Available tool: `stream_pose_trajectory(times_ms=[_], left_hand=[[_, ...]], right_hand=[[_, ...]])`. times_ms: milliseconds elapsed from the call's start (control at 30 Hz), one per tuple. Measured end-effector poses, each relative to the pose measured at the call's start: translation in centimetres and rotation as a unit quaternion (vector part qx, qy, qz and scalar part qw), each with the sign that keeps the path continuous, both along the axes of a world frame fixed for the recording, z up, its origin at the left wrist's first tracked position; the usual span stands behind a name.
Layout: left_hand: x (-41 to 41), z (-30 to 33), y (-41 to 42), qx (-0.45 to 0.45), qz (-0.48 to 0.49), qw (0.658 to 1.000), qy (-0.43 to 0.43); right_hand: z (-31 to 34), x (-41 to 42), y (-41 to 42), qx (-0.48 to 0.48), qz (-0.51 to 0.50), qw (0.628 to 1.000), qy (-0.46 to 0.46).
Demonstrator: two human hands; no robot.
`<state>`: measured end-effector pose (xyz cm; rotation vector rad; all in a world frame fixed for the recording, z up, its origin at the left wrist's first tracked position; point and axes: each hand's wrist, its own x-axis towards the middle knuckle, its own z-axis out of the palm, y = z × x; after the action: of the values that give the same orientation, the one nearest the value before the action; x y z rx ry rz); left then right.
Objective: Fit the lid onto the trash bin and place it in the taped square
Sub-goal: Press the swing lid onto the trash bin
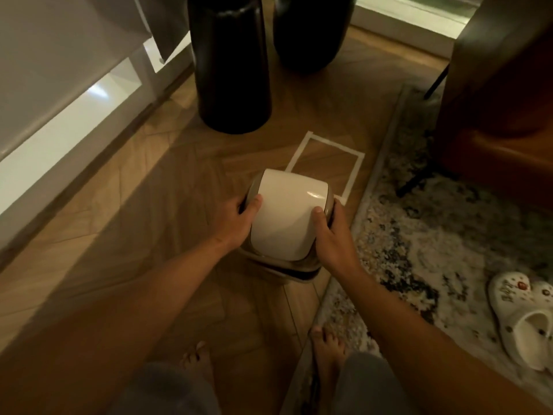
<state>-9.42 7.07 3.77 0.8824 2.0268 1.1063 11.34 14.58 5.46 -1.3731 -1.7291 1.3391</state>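
Note:
A small beige trash bin [294,273] stands on the wooden floor, mostly hidden under its lid [288,214], a beige frame with a white swing flap. My left hand [239,218] grips the lid's left side and my right hand [330,232] grips its right side, thumbs on the flap. A dark gap shows between lid and bin rim at the near right. The taped square [357,169], outlined in white tape, lies on the floor just beyond and right of the bin; the lid covers its near left corner in view.
Two tall black vases [232,64] [311,28] stand behind the square. A patterned rug [434,250] borders it on the right, with a brown armchair [502,100] and white clogs [523,319] on it. A white cabinet [59,115] runs along the left. My bare feet [326,348] are below.

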Motion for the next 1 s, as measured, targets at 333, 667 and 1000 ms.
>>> stream_pose_trajectory(times_ms=[333,667,1000], left_hand=[[1.4,-1.7,1.2,-0.062,-0.014,0.998,0.009],[1.4,-2.2,1.5,-0.078,-0.034,0.995,-0.044],[1.1,-2.2,0.6,-0.085,-0.059,0.993,-0.06]], right_hand=[[-2.0,2.0,0.0,-0.002,-0.011,1.0,-0.025],[-3.0,2.3,-0.8,-0.022,-0.01,0.999,-0.042],[-3.6,2.3,-1.2,-0.029,-0.004,0.998,-0.047]])
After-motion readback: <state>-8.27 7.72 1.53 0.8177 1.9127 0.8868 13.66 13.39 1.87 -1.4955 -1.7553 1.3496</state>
